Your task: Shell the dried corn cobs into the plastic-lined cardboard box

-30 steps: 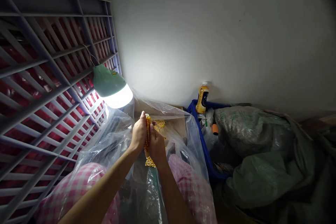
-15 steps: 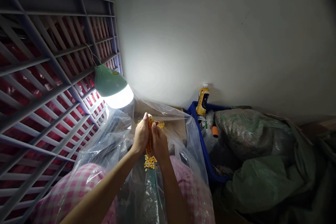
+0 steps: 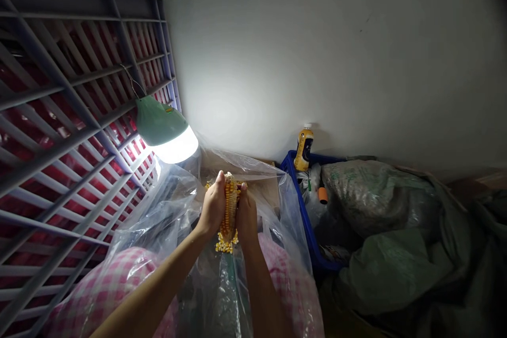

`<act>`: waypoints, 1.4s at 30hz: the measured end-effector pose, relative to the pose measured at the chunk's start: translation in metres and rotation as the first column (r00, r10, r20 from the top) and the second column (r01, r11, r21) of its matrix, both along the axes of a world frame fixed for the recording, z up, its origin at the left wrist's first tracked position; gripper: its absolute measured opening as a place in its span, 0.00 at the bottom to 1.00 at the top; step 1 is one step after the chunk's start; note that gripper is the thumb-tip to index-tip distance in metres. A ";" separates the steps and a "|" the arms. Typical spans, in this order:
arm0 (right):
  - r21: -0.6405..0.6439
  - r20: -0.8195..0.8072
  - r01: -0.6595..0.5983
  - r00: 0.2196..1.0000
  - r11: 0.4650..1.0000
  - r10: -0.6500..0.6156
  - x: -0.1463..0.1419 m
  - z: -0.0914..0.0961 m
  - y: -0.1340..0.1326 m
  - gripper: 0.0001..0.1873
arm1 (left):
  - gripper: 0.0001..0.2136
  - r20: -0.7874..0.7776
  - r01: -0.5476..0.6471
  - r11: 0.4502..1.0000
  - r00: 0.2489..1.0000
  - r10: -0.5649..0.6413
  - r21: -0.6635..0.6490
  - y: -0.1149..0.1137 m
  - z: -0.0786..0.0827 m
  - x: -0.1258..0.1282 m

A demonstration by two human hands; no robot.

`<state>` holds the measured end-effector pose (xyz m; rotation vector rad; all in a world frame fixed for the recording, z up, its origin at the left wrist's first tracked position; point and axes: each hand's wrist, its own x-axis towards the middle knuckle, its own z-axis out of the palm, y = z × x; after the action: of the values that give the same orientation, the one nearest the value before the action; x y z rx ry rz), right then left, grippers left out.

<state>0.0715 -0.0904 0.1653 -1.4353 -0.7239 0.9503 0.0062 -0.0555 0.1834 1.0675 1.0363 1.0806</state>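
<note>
A yellow corn cob (image 3: 228, 210) is held between the left hand (image 3: 214, 205) and the right hand (image 3: 246, 216), above the mouth of a clear plastic bag (image 3: 273, 206). Its long axis runs from far to near, close to upright in the view and slightly tilted, with the lower end directed toward the person's lap. Neither hand is clear of the cob, and neither is found to be markedly nearer. The left hand is placed on its left flank, with the fingers (image 3: 219, 182) curled around the far half. The right hand is placed on its right flank, with the fingers (image 3: 242, 190) closed against the kernels. Both grips are closed on the cob; the thumbs' placing cannot be told. Loose kernels (image 3: 224, 246) are seen at the cob's near end. Pink gingham fabric (image 3: 119, 280) is noted at near left. A green lamp (image 3: 160, 127) hangs from a grey lattice rack (image 3: 79, 116) at left. A blue crate (image 3: 295, 190), a yellow bottle (image 3: 303, 148) and green sacks (image 3: 376, 195) are recorded at right, against a white wall (image 3: 317, 53).
</note>
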 end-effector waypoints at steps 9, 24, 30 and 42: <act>-0.024 0.258 0.004 0.966 1.000 0.003 -0.008 0.019 -0.008 0.25 | 0.21 -0.152 0.019 0.987 0.988 0.006 0.161 -0.004 -0.002 0.003; -0.020 -0.048 -0.143 0.989 0.990 0.142 -0.001 0.010 -0.001 0.32 | 0.21 0.039 -0.029 0.997 0.999 0.032 -0.070 0.004 0.004 -0.002; -0.061 0.213 -0.052 0.975 0.997 0.064 -0.003 0.019 -0.006 0.30 | 0.20 -0.127 0.053 0.994 0.991 -0.040 0.096 -0.001 0.002 0.003; -0.153 0.266 -0.019 0.962 0.988 0.060 -0.001 0.004 -0.003 0.35 | 0.20 0.045 0.004 0.989 0.999 0.002 -0.151 0.005 -0.011 0.001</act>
<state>0.0710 -0.0931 0.1697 -1.7097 -0.9001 0.8616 0.0071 -0.0510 0.1727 0.9180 1.0637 1.0046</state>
